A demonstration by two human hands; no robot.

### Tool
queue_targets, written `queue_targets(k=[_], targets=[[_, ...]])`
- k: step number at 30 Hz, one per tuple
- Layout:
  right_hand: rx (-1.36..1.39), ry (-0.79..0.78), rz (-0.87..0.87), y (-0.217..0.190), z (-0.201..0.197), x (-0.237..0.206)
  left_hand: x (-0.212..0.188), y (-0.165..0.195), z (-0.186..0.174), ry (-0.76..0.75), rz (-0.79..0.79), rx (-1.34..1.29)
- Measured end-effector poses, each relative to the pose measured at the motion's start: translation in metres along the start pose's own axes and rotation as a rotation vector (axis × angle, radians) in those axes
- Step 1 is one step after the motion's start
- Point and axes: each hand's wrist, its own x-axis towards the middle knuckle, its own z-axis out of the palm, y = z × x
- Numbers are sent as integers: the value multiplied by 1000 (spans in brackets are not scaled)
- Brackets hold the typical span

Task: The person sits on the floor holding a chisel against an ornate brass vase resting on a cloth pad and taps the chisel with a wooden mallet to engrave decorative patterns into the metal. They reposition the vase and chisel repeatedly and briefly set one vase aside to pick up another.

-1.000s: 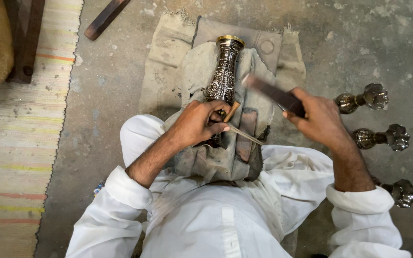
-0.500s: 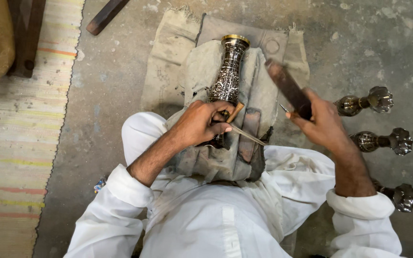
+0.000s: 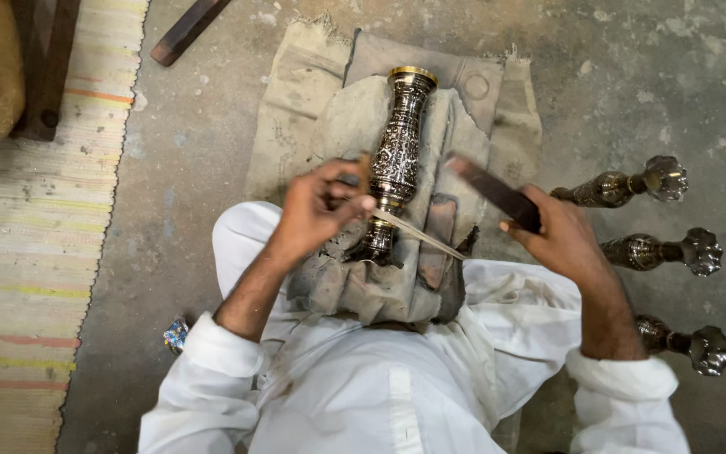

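Your left hand (image 3: 317, 210) is pinched around a thin metal chisel (image 3: 418, 233), thumb and fingers closed near its upper end, so that the slim shaft slants down and to the right across the lower part of the engraved brass vase (image 3: 394, 168); the chisel's upper end is right at the vase's body, though whether it bites the surface you cannot tell from this view; your right hand (image 3: 560, 235) is clenched on a dark flat bar (image 3: 493, 189), gripped at its lower end, the bar raised and blurred, hanging above and to the right of the chisel and apart from it; the vase lies on its side, gold-rimmed mouth pointing away from you, foot towards your lap, bedded on a folded grey-brown sacking pad (image 3: 464, 109) that spreads over the concrete floor (image 3: 203, 160) and drapes over your knee; both your sleeves are white (image 3: 212, 353); to the right of your right forearm three more ornate brass pieces (image 3: 632, 250) lie on the floor in a column, knobbed ends outward; far to the left a striped woven mat (image 3: 35, 277) covers the ground, and a dark wooden strip (image 3: 186, 29) lies near the top edge.
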Motion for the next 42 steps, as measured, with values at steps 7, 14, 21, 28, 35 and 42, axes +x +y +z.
queue_targets(k=[7, 14, 21, 28, 35, 42], targets=[[648, -19, 384, 64, 111, -50, -28, -31, -56, 310, -158, 206], [398, -122, 353, 44, 135, -97, 17, -60, -58, 85, -363, 663], [456, 332, 79, -13, 107, -71, 49, -57, -25, 131, -304, 392], [431, 427, -263, -59, 102, -43, 35, -37, -36, 651, -58, 343], [222, 533, -468, -87, 83, -17, -20, -30, -42, 466, -39, 155], [-253, 250, -867, -121, 60, 18, -91, -11, 39, -246, 552, 604]])
